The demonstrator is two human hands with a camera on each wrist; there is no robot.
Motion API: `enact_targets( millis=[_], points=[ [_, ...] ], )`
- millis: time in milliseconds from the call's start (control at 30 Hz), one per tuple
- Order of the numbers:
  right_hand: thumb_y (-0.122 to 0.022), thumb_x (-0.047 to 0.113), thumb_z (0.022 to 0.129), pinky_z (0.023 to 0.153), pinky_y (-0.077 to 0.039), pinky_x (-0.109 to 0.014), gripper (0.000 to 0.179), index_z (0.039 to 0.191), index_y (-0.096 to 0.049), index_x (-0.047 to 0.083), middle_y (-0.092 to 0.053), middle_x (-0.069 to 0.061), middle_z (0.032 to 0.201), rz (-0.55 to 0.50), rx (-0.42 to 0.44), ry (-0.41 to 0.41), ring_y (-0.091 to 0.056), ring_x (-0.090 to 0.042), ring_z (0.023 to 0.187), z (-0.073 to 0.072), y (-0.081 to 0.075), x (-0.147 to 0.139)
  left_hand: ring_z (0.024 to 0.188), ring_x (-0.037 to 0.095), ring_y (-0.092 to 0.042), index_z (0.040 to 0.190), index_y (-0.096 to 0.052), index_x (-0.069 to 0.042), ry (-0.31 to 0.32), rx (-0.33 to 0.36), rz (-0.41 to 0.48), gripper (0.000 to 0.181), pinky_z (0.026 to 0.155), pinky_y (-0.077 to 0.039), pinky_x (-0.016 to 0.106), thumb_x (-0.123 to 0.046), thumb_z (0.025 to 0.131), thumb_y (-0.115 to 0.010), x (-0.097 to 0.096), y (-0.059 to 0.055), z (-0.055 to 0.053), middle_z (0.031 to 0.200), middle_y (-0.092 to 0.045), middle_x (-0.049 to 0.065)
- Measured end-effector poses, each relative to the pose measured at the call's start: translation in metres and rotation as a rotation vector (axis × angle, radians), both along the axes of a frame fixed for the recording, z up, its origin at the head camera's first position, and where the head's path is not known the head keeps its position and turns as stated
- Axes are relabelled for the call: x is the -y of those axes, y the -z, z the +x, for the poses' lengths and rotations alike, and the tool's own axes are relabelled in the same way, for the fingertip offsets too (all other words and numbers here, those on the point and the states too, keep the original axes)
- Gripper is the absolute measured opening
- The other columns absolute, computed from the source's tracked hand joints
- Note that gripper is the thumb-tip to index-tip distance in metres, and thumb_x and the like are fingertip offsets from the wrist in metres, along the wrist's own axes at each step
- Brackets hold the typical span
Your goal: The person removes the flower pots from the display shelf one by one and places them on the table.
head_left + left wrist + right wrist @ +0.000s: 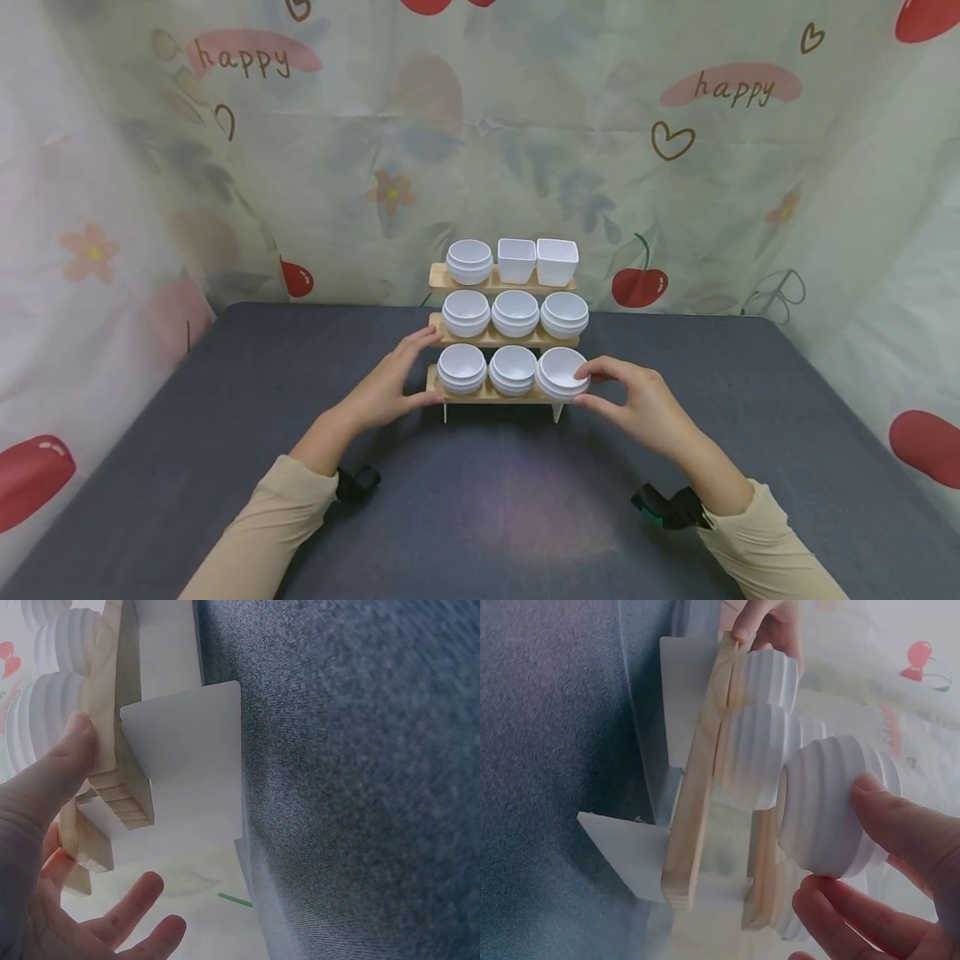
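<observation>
A three-tier stand (pixel 491 399) with wooden shelves and white supports holds white ribbed bowls. My left hand (pixel 384 385) grips the stand's left end: the thumb (pixel 73 746) lies at the lowest shelf (pixel 109 712), beside a bowl there, and a finger touches the shelf behind. Its other fingers are spread. In my right hand (pixel 651 407), thumb and fingers pinch a round white bowl (pixel 829 806) at the right end of the lowest tier. The right wrist view shows this bowl tilted and apart from the lowest shelf (pixel 697 787).
Two more round bowls (pixel 513 371) sit on the lowest tier, and three (pixel 515 313) on the middle one. The top tier bears one round bowl (pixel 469 262) and two square ones (pixel 557 262). A dark cloth (pixel 480 508) covers the table; a printed curtain (pixel 480 150) hangs behind.
</observation>
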State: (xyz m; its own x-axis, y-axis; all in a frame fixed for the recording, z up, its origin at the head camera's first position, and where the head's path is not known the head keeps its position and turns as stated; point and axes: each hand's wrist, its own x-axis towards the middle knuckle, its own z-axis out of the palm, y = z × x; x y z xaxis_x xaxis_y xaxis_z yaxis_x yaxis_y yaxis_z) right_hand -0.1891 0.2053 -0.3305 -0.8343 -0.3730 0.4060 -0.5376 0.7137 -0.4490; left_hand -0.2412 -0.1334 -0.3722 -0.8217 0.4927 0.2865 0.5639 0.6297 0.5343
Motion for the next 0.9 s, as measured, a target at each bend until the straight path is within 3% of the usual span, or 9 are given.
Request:
enact_targets(
  millis=[467, 900],
  points=[
    [-0.077, 0.014, 0.075, 0.08, -0.055, -0.034, 0.027, 0.099, -0.065, 0.015, -0.068, 0.004, 0.094, 0.006, -0.031, -0.06, -0.064, -0.014, 0.089, 0.01, -0.005, 0.008, 0.142, 0.032, -0.024, 0.144, -0.029, -0.008, 0.003, 0.013, 0.006, 0.082, 0.114, -0.027, 0.054, -0.023, 0.079, -0.076, 0.0, -0.001, -0.001, 0.154, -0.023, 0.013],
    [-0.078, 0.014, 0.073, 0.077, -0.054, -0.026, 0.027, 0.097, -0.065, 0.018, -0.067, 0.009, 0.091, -0.023, -0.044, -0.154, -0.063, -0.009, 0.086, 0.017, 0.0, 0.017, 0.141, 0.034, -0.025, 0.144, -0.03, -0.007, 0.013, -0.005, 0.019, 0.081, 0.113, -0.028, 0.055, -0.022, 0.079, -0.075, 0.0, 0.0, 0.0, 0.153, -0.024, 0.014]
  ],
)
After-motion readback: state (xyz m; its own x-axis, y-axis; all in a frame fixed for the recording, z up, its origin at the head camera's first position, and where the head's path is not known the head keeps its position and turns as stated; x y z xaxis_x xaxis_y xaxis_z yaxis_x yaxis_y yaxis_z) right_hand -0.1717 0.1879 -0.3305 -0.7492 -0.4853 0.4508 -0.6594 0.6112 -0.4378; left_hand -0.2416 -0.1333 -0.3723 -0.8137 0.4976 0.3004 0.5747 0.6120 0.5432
